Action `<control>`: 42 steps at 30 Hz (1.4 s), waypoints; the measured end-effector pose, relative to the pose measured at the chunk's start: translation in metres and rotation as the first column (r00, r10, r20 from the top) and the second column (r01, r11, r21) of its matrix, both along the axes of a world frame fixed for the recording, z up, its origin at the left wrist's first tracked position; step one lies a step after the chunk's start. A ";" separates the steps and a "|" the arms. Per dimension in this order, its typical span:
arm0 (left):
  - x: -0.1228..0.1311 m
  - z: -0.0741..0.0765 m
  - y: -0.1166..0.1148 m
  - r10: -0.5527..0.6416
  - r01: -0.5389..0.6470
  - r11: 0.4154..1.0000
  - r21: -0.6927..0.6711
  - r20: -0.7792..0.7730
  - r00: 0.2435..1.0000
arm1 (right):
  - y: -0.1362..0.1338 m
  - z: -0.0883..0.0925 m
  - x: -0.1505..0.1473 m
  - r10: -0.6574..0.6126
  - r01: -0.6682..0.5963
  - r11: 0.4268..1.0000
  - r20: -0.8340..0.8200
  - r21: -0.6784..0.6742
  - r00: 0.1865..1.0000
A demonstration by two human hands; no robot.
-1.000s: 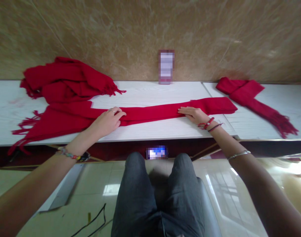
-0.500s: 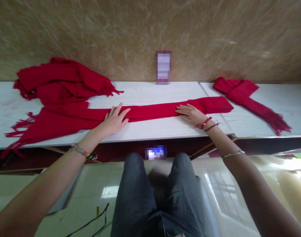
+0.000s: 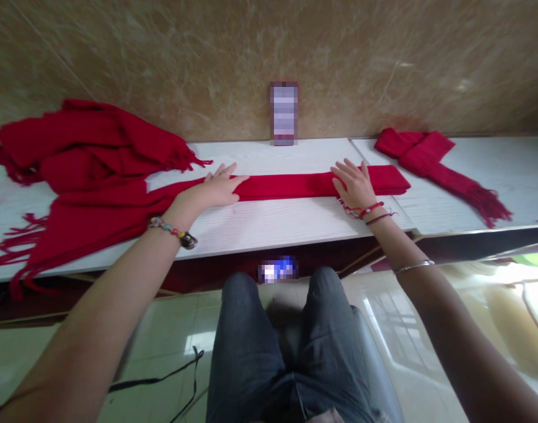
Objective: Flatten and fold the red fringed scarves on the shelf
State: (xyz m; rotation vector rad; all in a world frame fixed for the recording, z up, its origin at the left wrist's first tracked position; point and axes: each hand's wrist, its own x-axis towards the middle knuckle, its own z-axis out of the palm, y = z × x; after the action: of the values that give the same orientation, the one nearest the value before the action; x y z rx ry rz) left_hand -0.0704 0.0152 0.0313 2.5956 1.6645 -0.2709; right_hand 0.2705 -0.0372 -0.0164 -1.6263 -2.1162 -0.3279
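Note:
A long red scarf [image 3: 290, 186] lies folded into a narrow strip along the white tabletop, its fringed end spread wide at the left. My left hand [image 3: 222, 185] rests on the strip left of centre, fingers spread across the cloth. Toward the strip's right end, my right hand [image 3: 353, 181] lies on the cloth with its fingers apart. Behind the spread end is a loose heap of red fringed cloth [image 3: 87, 141]. To the right, apart from the strip, a small folded red scarf [image 3: 427, 155] lies with its fringe pointing toward the front edge.
A phone-like object [image 3: 284, 113], blurred out, leans upright on the marbled wall [image 3: 184, 59] behind the white table [image 3: 269, 226]. Below the table's front edge is a second blurred object [image 3: 277, 270]. My knees [image 3: 240, 294] are close to that edge. A black cord [image 3: 163, 376] hangs at lower left.
The strip has moved slightly back, toward the wall, at its middle. My right hand has shifted right and back along it; my left hand has moved a little right and back.

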 end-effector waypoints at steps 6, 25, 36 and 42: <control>0.065 -0.010 0.022 -0.273 0.273 0.962 0.023 0.180 0.945 | 0.015 -0.012 0.028 -0.182 0.180 0.981 -0.031 -0.074 0.983; 0.087 -0.031 0.012 -0.286 0.289 0.957 0.004 0.152 0.946 | 0.013 -0.016 0.041 -0.418 0.414 0.907 -0.047 -0.071 0.907; 0.090 -0.031 0.009 -0.446 0.457 0.888 -0.046 0.152 0.882 | 0.012 -0.009 0.054 -0.327 0.336 0.923 0.077 -0.191 0.942; 0.090 -0.026 0.004 -0.420 0.434 0.897 -0.084 0.143 0.896 | 0.003 0.004 0.089 -0.407 0.409 0.842 0.085 -0.351 0.910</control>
State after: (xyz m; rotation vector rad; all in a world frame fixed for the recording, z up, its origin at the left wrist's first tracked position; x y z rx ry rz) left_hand 0.0193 0.0195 0.0056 2.7965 0.9902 -0.2091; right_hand 0.3592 -0.0344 -0.0129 -2.3024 -1.8954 -0.0695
